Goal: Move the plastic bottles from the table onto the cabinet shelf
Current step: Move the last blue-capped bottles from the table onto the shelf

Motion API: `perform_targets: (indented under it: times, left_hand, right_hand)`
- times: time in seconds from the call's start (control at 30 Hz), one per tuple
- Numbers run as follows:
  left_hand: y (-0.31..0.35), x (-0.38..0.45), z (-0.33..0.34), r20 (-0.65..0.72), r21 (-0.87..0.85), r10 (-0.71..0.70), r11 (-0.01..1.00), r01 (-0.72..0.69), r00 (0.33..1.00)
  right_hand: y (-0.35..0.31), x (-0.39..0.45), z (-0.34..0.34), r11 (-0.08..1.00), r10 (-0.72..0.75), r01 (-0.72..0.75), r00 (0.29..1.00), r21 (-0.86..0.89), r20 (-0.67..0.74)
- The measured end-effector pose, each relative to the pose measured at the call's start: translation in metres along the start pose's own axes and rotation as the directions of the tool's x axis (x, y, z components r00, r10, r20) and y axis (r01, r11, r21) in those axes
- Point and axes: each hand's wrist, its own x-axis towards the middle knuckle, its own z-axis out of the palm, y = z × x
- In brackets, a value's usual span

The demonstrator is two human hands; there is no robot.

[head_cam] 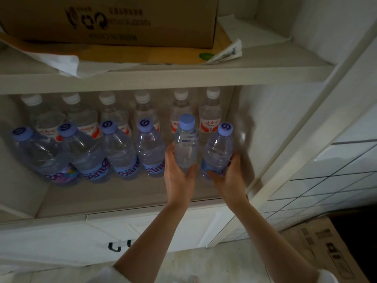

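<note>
Two bottles in hand: both clear plastic with pale blue caps, held upright at centre right of the frame, inside the lower shelf opening.
Left-hand bottle [186, 144]: plain cap without logo, lower body wrapped by the left hand [179, 176], fingers and thumb curled round it; whether its base touches the shelf cannot be told.
Right-hand bottle [218, 150]: cap with a swirl logo, blue label at the base, gripped low by the right hand [228, 174], thumb across the label.
Front row [120, 152]: four matching blue-capped bottles standing side by side, left of the held pair, running toward the left edge of the frame.
Back row [142, 111]: six white-capped bottles with red and white labels, behind the blue-capped ones.
Cabinet shelf [122, 193]: white, bare strip in front of the bottles, centre of the frame.
Upper shelf [163, 76]: white board across the upper part of the frame.
Cardboard box [114, 19]: on the upper shelf, upper left, printed recycling marks.
White plastic bag [63, 62]: hanging over the upper shelf edge, at left.
Folded paper [228, 52]: right of the box.
Cabinet doors [61, 240]: white, lower left, with dark handles [114, 247].
Flattened carton [318, 244]: on the floor, lower right.
</note>
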Motion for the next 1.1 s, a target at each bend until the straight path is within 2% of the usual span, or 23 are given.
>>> perform_targets:
  times: [0.07, 0.17, 0.43, 0.53, 0.67, 0.83, 0.97, 1.1]
  left_hand:
    - [0.001, 0.005, 0.005, -0.019, 0.005, 0.014, 1.0, -0.014, 1.0]
    - [0.003, 0.009, 0.012, -0.04, 0.026, 0.052, 0.998, -0.051, 0.998]
    - [-0.004, 0.016, 0.018, -0.029, 0.1, 0.087, 0.991, -0.084, 0.996]
    - [-0.008, 0.016, 0.017, -0.021, 0.108, 0.094, 0.99, -0.092, 0.995]
    - [-0.019, 0.008, 0.01, 0.039, 0.138, 0.004, 0.99, -0.009, 0.999]
    - [-0.023, -0.011, -0.002, 0.101, 0.144, -0.071, 0.988, 0.056, 0.992]
    - [-0.026, -0.022, -0.013, 0.122, 0.154, -0.102, 0.985, 0.083, 0.987]
    - [-0.026, -0.036, -0.026, 0.143, 0.154, -0.113, 0.984, 0.091, 0.983]
  right_hand:
    - [-0.002, 0.006, 0.006, 1.0, 0.001, -0.001, 1.0, 0.015, -0.009]
    - [-0.003, 0.011, 0.01, 0.998, -0.012, 0.01, 0.999, -0.059, -0.039]
    - [-0.003, 0.023, 0.019, 0.991, -0.02, 0.012, 0.998, -0.135, -0.057]
    - [-0.005, 0.023, 0.019, 0.995, -0.005, 0.0, 0.998, -0.1, -0.055]
    - [-0.012, 0.022, 0.015, 0.995, 0.02, -0.023, 0.999, -0.094, -0.039]
    - [-0.016, 0.002, 0.013, 0.985, 0.024, -0.033, 0.998, -0.168, -0.053]
    - [-0.016, -0.02, 0.008, 0.96, 0.039, -0.068, 0.993, -0.27, -0.111]
    - [-0.011, -0.048, 0.005, 0.946, 0.021, -0.046, 0.996, -0.322, -0.082]
